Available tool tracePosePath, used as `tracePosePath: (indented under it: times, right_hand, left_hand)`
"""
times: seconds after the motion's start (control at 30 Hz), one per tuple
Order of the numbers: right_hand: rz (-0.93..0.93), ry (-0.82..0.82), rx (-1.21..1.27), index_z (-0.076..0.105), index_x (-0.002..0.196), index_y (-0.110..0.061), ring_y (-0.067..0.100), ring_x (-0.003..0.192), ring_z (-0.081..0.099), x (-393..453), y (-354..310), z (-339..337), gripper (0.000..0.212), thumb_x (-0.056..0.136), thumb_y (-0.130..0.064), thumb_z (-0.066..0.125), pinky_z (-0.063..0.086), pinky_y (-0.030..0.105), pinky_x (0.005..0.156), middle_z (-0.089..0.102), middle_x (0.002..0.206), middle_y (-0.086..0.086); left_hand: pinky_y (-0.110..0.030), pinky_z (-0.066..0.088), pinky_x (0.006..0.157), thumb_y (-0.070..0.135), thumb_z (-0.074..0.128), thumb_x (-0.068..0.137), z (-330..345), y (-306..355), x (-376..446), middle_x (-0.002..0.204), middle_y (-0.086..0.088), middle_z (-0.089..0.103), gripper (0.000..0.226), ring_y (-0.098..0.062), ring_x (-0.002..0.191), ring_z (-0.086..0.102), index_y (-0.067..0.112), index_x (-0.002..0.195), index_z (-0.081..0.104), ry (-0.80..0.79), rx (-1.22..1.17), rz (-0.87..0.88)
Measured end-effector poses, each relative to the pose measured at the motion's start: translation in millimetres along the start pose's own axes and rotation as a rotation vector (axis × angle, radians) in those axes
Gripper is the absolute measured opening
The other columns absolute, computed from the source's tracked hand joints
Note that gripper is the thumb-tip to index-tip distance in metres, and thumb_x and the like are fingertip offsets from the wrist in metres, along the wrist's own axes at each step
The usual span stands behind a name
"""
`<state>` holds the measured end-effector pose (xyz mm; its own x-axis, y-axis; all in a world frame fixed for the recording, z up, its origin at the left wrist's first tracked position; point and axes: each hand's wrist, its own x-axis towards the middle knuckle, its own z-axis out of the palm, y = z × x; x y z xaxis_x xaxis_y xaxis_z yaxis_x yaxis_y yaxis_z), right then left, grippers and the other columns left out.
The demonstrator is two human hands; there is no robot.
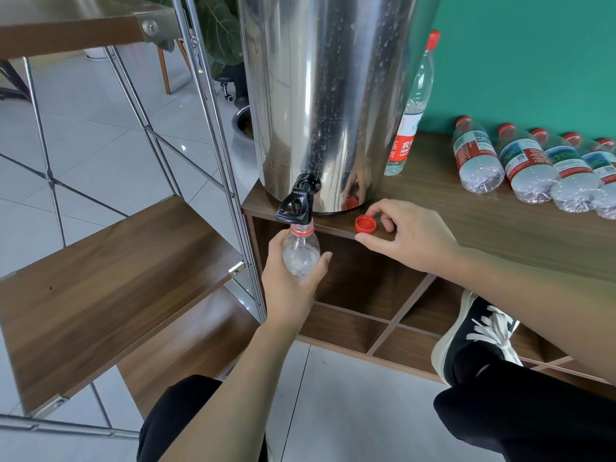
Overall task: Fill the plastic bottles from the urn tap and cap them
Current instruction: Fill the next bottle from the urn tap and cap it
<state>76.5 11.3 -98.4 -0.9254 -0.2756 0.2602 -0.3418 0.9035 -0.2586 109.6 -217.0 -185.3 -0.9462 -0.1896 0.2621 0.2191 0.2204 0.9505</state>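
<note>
My left hand [293,278] grips a clear plastic bottle [301,250] with its open red-ringed neck right under the black tap [297,203] of the tall steel urn [328,101]. A loose red cap [365,224] lies on the front edge of the wooden cabinet top [483,215]. My right hand [405,235] rests on that edge just right of the cap, fingers curled round it and touching or nearly touching it. One capped bottle [413,111] stands upright behind the urn. Several capped bottles [530,165] lie in a row at the right.
A metal-framed rack with wooden shelves [116,281] stands close on the left of the tap. Open cubby compartments [360,288] sit below the cabinet top. My knees and a black shoe [480,331] are at the bottom. A green wall is behind.
</note>
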Motion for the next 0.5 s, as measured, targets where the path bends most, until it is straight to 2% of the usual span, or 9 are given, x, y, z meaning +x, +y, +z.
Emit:
tracePosePath:
  times: [0.17, 0.3, 0.5]
  right_hand:
    - [0.002, -0.007, 0.000, 0.058, 0.103, -0.037, 0.009, 0.073, 0.053, 0.2, -1.6, -0.2, 0.033, 0.088, -0.066, 0.060, 0.044, 0.028, 0.060, 0.050, 0.074, -0.009]
    - [0.001, -0.011, -0.011, 0.058, 0.104, -0.037, 0.009, 0.072, 0.053, 0.5, -1.3, -0.4, 0.033, 0.088, -0.066, 0.060, 0.041, 0.027, 0.058, 0.050, 0.073, -0.009]
    - [0.001, -0.008, -0.016, 0.059, 0.105, -0.036, 0.008, 0.071, 0.051, -0.5, -0.9, -0.3, 0.033, 0.089, -0.065, 0.060, 0.038, 0.025, 0.057, 0.049, 0.073, -0.010]
  left_hand:
    - [0.004, 0.035, 0.087, 0.035, 0.088, 0.081, 0.0, 0.1, 0.7, 0.115, 0.048, 0.051, 0.068, 0.022, 0.112, 0.048, 0.041, 0.132, 0.043, -0.005, 0.017, -0.002]
    - [0.004, 0.035, 0.086, 0.035, 0.088, 0.081, -0.4, 1.0, 1.0, 0.117, 0.036, 0.055, 0.067, 0.021, 0.112, 0.049, 0.040, 0.133, 0.045, -0.001, 0.018, 0.000]
    - [0.003, 0.036, 0.086, 0.033, 0.088, 0.081, 0.2, 2.0, 0.3, 0.116, 0.033, 0.055, 0.067, 0.022, 0.111, 0.049, 0.040, 0.131, 0.044, 0.000, 0.023, 0.004]
